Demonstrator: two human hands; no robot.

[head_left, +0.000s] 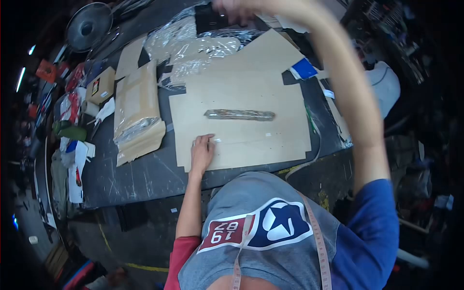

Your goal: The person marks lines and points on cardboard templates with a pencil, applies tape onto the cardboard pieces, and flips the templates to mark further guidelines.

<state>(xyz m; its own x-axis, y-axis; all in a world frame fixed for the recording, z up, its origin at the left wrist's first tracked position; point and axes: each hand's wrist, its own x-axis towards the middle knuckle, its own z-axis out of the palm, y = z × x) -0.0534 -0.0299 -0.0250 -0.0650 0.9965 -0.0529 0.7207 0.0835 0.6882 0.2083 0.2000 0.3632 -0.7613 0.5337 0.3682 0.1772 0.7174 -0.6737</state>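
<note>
My left hand (203,152) rests on the left front part of a flat cardboard sheet (241,96), fingers stretched out and holding nothing. On the sheet's middle lies a long narrow bundle (240,115) wrapped in clear plastic; what is inside I cannot make out. My right arm reaches far across the table. At the top edge my right hand (237,10) is smeared by motion, close to a black object (209,19) among crumpled clear plastic film (193,50). Whether it touches that object cannot be seen.
Left of the sheet lies a plastic-wrapped cardboard package (137,101), with a small brown box (100,87) beyond it. A fan (89,26) stands at the far left. A blue piece (304,69) lies by the sheet's right corner. A tape measure (316,232) hangs around my neck.
</note>
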